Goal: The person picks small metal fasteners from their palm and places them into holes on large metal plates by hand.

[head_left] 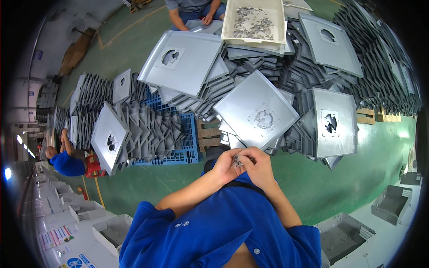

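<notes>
Close to my body, my left hand is cupped, its fingers curled round a few small shiny grey pieces. My right hand meets it there, thumb and fingers pinched together over those pieces. Whatever lies between its fingertips is too small to make out. Just beyond both hands, a square grey metal panel lies cornerwise on a stack, with a round cut pattern near its closer corner. Neither hand touches the panel.
A cream tray of small grey pieces stands at the far side. Panel stacks surround me, including a tilted panel at right. A blue pallet is at left. One person sits opposite; another works far left. Bins lie behind.
</notes>
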The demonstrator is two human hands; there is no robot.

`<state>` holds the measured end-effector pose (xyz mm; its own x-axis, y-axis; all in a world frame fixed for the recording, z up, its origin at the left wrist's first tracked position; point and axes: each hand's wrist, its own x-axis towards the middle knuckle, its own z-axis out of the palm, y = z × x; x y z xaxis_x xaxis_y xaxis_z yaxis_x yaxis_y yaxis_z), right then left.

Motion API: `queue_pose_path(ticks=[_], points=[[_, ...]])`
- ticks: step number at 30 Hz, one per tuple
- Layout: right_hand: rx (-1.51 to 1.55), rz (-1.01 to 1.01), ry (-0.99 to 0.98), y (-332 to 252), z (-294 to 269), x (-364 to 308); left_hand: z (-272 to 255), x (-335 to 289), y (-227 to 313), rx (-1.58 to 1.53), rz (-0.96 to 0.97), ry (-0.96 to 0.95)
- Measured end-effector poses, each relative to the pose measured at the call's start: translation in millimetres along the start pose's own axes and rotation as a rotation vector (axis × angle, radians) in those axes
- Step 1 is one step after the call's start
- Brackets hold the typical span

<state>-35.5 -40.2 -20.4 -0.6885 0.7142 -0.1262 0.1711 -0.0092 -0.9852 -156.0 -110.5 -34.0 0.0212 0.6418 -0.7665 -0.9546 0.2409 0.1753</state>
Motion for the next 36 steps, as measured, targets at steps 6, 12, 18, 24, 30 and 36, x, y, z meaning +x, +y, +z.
queue_pose_path(ticks=[6,12,18,24,30,36], points=[[0.748,0.214,-0.006,6,-16,7,-3,-9,21,-0.027,-0.028,-0.166],[0.695,0.184,0.037,-1,-5,15,3,-33,29,0.128,0.014,-0.28],[0.277,0.101,0.0,-14,14,28,-1,-47,41,0.223,0.131,-0.225],[0.294,0.186,-0.033,-26,38,40,-18,-48,62,0.172,0.141,-0.286],[0.29,0.197,-0.065,-33,66,59,-39,-46,96,0.167,0.092,-0.311],[0.163,0.176,-0.116,-45,106,90,-67,-50,144,0.209,0.104,-0.327]])
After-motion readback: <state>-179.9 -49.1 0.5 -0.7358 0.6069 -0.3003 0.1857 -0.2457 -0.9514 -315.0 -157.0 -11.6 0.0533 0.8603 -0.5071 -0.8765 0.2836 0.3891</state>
